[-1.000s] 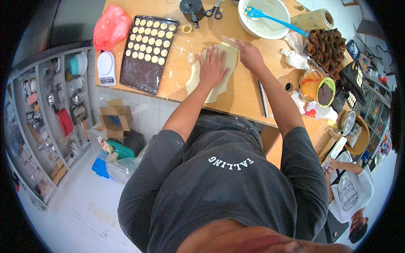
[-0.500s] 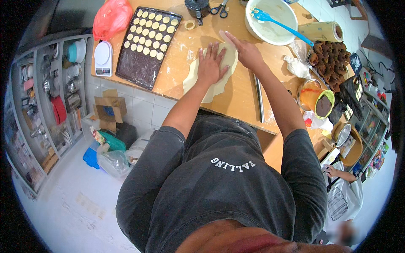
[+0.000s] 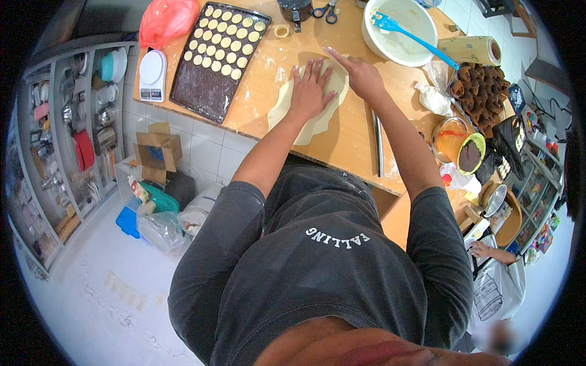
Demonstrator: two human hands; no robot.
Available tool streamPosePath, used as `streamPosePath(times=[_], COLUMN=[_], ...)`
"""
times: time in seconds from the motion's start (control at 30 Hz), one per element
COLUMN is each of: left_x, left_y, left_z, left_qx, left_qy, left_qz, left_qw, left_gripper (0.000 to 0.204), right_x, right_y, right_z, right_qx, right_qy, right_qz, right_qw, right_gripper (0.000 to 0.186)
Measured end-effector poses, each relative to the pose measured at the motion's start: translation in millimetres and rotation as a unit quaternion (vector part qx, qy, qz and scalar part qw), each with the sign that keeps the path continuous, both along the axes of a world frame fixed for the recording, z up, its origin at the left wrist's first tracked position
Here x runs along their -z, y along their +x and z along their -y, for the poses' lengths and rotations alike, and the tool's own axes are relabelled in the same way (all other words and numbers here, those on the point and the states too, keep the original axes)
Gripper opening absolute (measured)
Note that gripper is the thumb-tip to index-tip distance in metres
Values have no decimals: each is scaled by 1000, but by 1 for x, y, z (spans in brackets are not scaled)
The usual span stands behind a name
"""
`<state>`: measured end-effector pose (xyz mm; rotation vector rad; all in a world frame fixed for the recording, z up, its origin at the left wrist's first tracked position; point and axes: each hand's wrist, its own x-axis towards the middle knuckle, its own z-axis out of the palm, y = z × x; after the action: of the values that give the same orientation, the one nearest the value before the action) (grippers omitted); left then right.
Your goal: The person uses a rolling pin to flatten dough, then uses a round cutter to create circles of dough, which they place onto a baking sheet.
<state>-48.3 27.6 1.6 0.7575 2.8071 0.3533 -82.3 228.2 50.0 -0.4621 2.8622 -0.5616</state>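
Observation:
A thin, pale sheet of rolled dough (image 3: 285, 104) with an uneven edge lies on the floury wooden table. My left hand (image 3: 311, 91) rests flat on it, fingers spread. At the dough's far right edge, my right hand (image 3: 366, 80) points its fingers up and left. Those fingers hold a thin translucent dough scraper, which is turned nearly edge-on and hard to see now. Beyond the dough lies a small ring cutter (image 3: 281, 30). To the left, a dark baking tray (image 3: 204, 94) carries rows of round dough pieces (image 3: 226, 43) on its far part.
A metal rod (image 3: 378, 146) lies right of the dough. Farther right are a white bowl (image 3: 400, 52) with a blue spatula (image 3: 421, 43), a film roll (image 3: 473, 50) and brown cups (image 3: 479, 100). A scale (image 3: 152, 76) stands left. Another person's hand (image 3: 481, 249) shows lower right.
The right hand has shifted slightly at the dough's far edge, and the scraper now shows less. The left hand stays flat on the dough. The whole view has turned a little.

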Motion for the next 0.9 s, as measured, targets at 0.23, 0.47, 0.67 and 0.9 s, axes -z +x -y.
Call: streamPosePath(times=[0.23, 0.47, 0.67, 0.9], left_x=[5, 0, 2, 3], left_y=[1, 1, 0, 0], left_z=[2, -1, 0, -2], left_qx=[0, 0, -8, -2], left_qy=[16, 31, 26, -2], left_qz=[-18, -14, 0, -5], left_qw=[1000, 999, 1000, 1000], left_gripper=[71, 74, 75, 76], right_x=[0, 4, -17, -22], right_y=[-3, -2, 5, 32], right_z=[4, -2, -12, -43], right_qx=[-13, -10, -12, 6], right_qy=[30, 41, 88, 95], right_qz=[-11, 10, 94, 85], right_qw=[999, 999, 992, 992], right_gripper=[91, 87, 85, 84])
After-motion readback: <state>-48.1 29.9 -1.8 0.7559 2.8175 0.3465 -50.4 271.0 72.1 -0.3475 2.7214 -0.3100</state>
